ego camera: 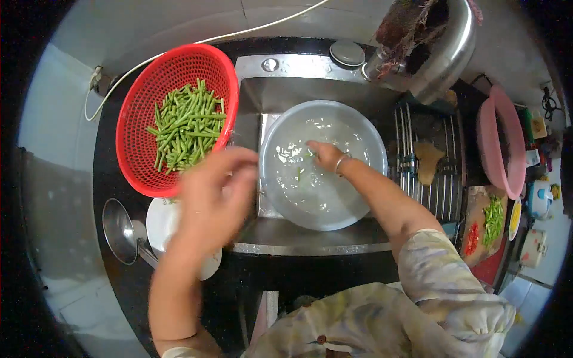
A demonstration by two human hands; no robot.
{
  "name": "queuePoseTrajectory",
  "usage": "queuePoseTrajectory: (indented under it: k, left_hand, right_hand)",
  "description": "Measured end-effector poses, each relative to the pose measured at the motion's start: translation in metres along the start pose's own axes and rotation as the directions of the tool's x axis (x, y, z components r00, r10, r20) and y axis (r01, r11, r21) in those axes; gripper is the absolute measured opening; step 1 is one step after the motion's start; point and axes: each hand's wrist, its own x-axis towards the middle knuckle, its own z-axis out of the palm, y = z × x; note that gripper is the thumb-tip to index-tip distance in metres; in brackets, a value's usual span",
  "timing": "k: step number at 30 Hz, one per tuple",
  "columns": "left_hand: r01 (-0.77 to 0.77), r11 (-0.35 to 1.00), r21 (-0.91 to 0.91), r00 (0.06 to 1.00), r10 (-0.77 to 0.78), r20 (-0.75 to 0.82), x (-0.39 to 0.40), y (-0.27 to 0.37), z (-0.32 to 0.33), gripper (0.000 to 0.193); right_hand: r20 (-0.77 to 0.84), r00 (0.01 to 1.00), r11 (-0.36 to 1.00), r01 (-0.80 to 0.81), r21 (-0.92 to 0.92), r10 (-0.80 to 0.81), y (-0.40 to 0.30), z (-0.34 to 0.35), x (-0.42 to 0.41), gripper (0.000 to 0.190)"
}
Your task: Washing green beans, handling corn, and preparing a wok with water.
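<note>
A round, light grey basin [324, 223] of slightly cloudy water stands in the stainless steel sink [309, 237]. My right hand [329, 155] is dipped into that water, with part of the fingers under the surface. A small green piece [309, 155] shows beside those fingers, and whether they grip it is unclear. Another short green bean piece [299, 173] is in the water. To the left, a red plastic colander [134, 134] holds cut green beans [188, 125]. My left hand [219, 192], blurred, hovers between colander and basin, fingers apart with nothing visible in them.
A metal ladle [120, 230] and white dishes [159, 219] lie below the colander. The steel faucet [447, 53], draped with a ragged cloth [403, 36], rises behind the sink. On the right are a metal drying rack [429, 197], a pink basin [501, 138] and a cutting board [476, 208] with chopped vegetables.
</note>
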Motion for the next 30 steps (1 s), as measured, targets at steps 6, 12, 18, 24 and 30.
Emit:
queuePoseTrajectory:
  k: [6,12,18,24,30]
  left_hand:
    - [0.46,0.819,0.342,0.752,-0.565,0.339,0.021,-0.141,0.158,0.037]
    - [0.114,0.876,0.469,0.74,-0.39,0.548,0.019,-0.188,0.247,0.031]
    - [-0.059,0.996,0.06,0.839,0.017,0.544,-0.005,-0.152,0.233,0.039]
    - [-0.245,0.912,0.33,0.946,0.15,0.288,-0.018,-0.07,0.145,0.035]
    - [-0.126,0.959,-0.254,0.89,-0.004,-0.456,0.0,-0.016,-0.02,0.031]
  right_hand:
    - [0.147,0.987,0.99,-0.038,-0.138,0.059,-0.007,0.029,-0.002,0.018]
    - [-0.018,0.993,0.992,-0.116,-0.045,0.116,0.036,0.0,-0.051,0.023]
    - [0.367,0.811,0.471,-0.57,0.674,0.456,-0.016,-0.068,-0.088,0.022]
    - [-0.227,0.971,0.996,0.064,-0.056,-0.075,-0.072,-0.081,-0.077,0.024]
    - [-0.464,0.791,0.681,0.594,0.428,-0.399,-0.279,-0.098,-0.021,0.028]
